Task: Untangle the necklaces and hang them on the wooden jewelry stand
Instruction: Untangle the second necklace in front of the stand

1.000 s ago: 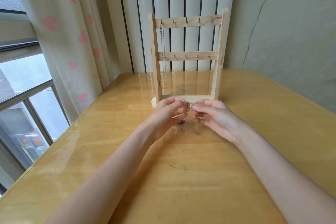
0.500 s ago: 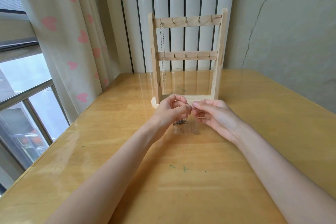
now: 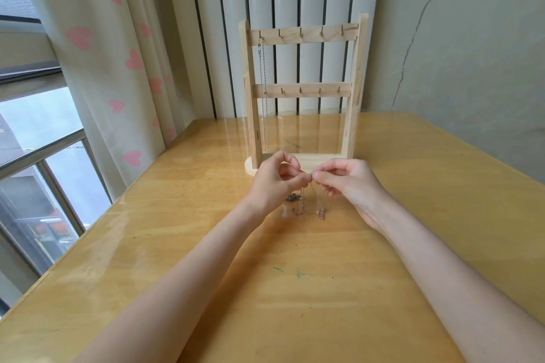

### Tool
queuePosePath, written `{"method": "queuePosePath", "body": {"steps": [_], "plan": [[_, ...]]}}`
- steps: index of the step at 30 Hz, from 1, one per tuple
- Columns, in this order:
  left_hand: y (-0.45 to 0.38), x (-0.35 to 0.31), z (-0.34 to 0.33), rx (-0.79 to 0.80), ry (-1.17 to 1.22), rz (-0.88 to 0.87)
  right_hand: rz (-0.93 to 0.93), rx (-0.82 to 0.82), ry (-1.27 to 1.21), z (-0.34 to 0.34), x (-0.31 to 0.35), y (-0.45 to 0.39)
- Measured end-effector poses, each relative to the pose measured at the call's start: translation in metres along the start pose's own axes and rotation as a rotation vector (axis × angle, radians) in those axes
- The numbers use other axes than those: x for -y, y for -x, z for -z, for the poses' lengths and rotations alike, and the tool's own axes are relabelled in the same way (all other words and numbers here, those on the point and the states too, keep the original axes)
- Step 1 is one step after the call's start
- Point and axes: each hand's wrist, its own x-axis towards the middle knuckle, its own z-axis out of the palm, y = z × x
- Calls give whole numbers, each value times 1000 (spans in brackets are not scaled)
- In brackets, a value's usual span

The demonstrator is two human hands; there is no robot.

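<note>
Head view: left hand (image 3: 272, 183) and right hand (image 3: 351, 183) both pinch the thin necklace (image 3: 309, 197).

Readable text: none in view.
Wooden jewelry stand (image 3: 303, 35): bare wood, no lettering or brand.
Curtain (image 3: 97, 53): pink heart print only, no words.
Table (image 3: 295, 289): stray green marks, no legible writing.

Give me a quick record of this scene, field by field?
setting: wooden table by a curtained window
stand: wooden jewelry stand, upright, two rows of hooks
hung: one chain necklace on the top row's leftmost hook
left hand: pinches the tangled necklaces
right hand: pinches the same chains
</note>
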Motion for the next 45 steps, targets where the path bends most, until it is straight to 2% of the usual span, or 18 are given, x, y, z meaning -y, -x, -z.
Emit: {"method": "queuePosePath", "body": {"steps": [3, 7, 11, 15, 25, 34, 39, 45], "plan": [[0, 0, 0, 6, -9, 4, -34, 30, -34, 0, -1, 0], [0, 0, 0, 45, 3, 25, -113, 101, -213, -1, -2, 0], [-1, 2, 1, 1, -120, -16, -142, 56, -372, 4, -1, -2], [-2, -1, 4, -82, -220, -70, -111, 53, -254, 4, -1, -2], [3, -8, 6, 22, -49, 104, -40, 83, -92, 2, -1, 0], [4, -3, 10, 90, -34, 195, 9, 125, 103, 4, -3, 1], [4, -5, 5, 46, -203, 144, -20, 133, 146, 2, -1, 2], [3, -1, 2, 82, -414, 57, -69, 144, 217, -1, -2, 3]]}}
